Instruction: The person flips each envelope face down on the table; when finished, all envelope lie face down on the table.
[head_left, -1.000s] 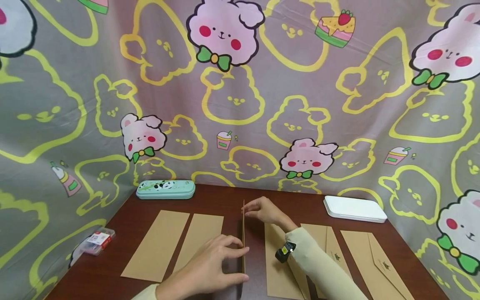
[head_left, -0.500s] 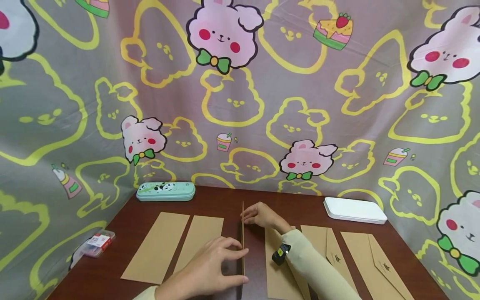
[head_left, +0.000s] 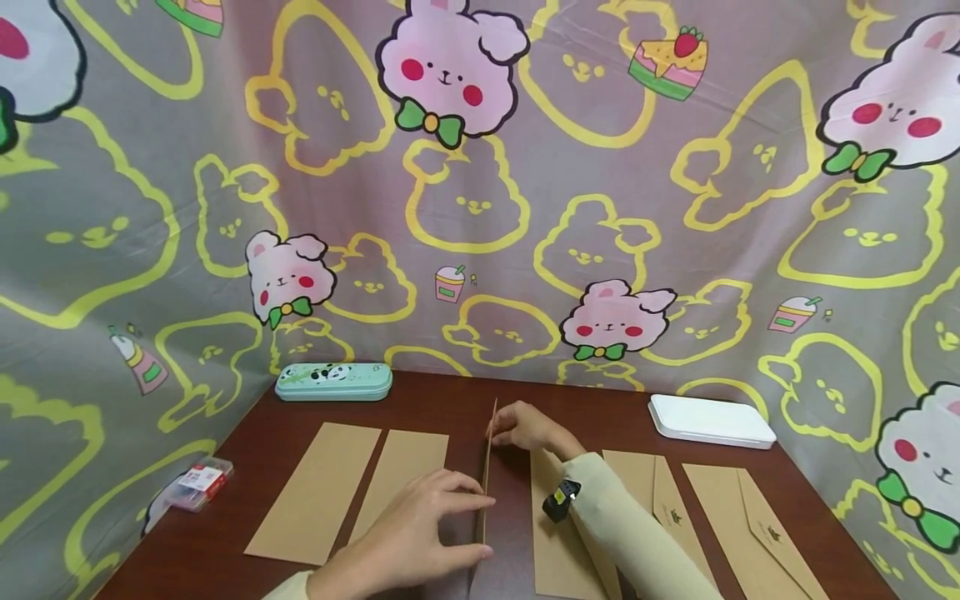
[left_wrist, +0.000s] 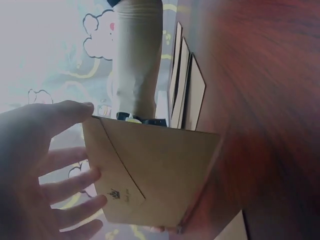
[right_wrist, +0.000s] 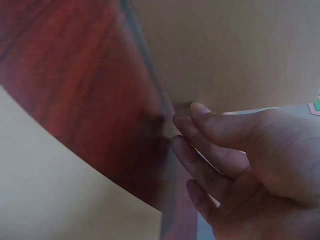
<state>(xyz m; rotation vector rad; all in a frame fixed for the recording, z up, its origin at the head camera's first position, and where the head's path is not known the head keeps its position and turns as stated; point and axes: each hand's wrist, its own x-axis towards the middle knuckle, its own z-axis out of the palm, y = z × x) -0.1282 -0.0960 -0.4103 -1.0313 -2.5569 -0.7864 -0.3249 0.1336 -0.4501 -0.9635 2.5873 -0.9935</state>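
Observation:
A brown kraft envelope (head_left: 486,475) stands on its long edge between both hands, leaning slightly. Its pointed flap and small crown print show in the left wrist view. My left hand (head_left: 408,525) holds its near end, thumb at one corner and fingertips along the edge. At the far end, my right hand (head_left: 525,425) pinches a bottom corner between thumb and fingers. Left of it lie two plain-faced envelopes, an outer envelope (head_left: 315,492) and an inner envelope (head_left: 405,471). On the right lie three more with flaps showing; my right forearm partly covers the nearest envelope (head_left: 558,542).
A teal panda pencil case (head_left: 333,382) sits at the back left of the dark wooden table (head_left: 450,392). At the back right is a white case (head_left: 708,421). A small clear plastic box (head_left: 202,483) lies by the left edge. A patterned curtain (head_left: 480,208) surrounds the table.
The upright envelope has tipped a little, its far end shifting right and its near end left. Both hands keep their places on it with only slight movement.

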